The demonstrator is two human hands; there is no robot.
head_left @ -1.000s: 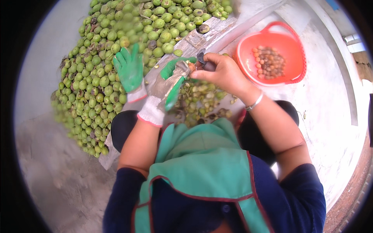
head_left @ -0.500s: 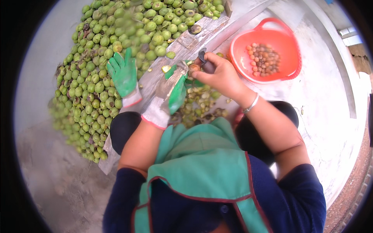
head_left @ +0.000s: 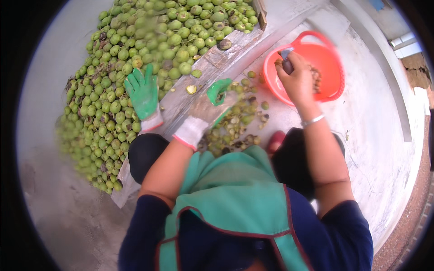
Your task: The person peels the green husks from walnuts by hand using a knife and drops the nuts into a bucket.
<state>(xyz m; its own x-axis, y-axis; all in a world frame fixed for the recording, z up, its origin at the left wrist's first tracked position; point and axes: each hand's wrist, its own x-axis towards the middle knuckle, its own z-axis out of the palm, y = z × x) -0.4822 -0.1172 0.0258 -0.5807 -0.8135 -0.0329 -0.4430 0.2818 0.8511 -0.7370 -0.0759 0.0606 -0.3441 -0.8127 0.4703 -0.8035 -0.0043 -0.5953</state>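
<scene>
My right hand point(head_left: 298, 77), bare with a silver bangle at the wrist, is over the red plastic basin point(head_left: 270, 79). It grips a short knife point(head_left: 287, 67) with a dark handle and a grey blade; whether a nut is also in its fingers is hidden. Brown round nuts point(head_left: 316, 81) lie in the basin, partly behind the hand. My left hand point(head_left: 210, 106) wears a green and white work glove and hovers beside the plank. Its fingers curl inward, and what they hold, if anything, cannot be made out. Cut green husks point(head_left: 244, 117) litter the ground just right of it.
A large heap of green round fruits point(head_left: 108, 90) covers the left and far side. A wooden plank point(head_left: 181, 90) borders it, with a husk piece point(head_left: 191, 89) on top. A spare green glove point(head_left: 143, 92) lies at the heap's edge. My knees flank the husks.
My right hand has gone from beside the left glove to over the basin, carrying the knife. The brown nut seen between both hands is out of sight. The left glove has turned slightly.
</scene>
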